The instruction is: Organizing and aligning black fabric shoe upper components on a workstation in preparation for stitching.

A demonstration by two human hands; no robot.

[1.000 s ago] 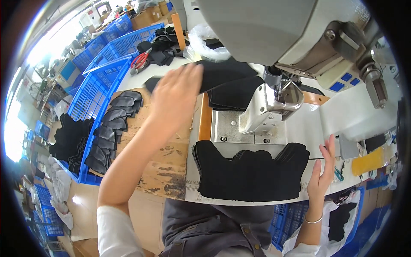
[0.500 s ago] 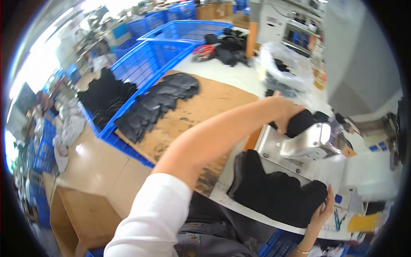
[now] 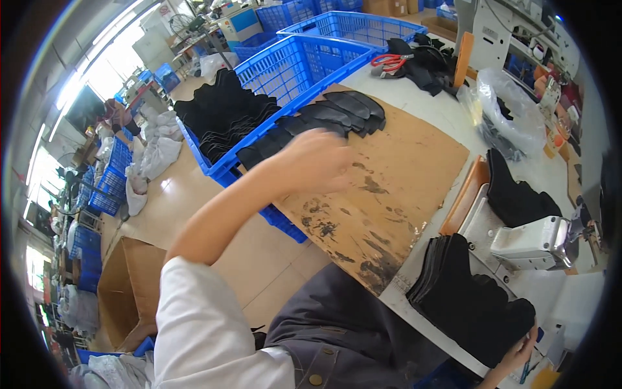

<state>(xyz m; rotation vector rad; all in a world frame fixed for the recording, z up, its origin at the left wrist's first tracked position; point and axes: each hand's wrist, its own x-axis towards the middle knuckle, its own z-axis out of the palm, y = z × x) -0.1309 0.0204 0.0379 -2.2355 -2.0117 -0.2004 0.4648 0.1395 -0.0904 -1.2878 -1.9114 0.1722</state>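
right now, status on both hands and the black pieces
Left hand open, over fanned black pieces on cardboard sheet. Right hand at black stack. Nothing between.

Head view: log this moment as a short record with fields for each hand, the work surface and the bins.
left hand: left hand reaches out over the row of black pieces, blurred; whether it touches or has a grip on one cannot be told
right hand: right hand rests at the edge of the black stack by the sewing machine
surface: stained brown board on the table
bins: blue crate beside the board, holding more black pieces
other: red scissors at the far end
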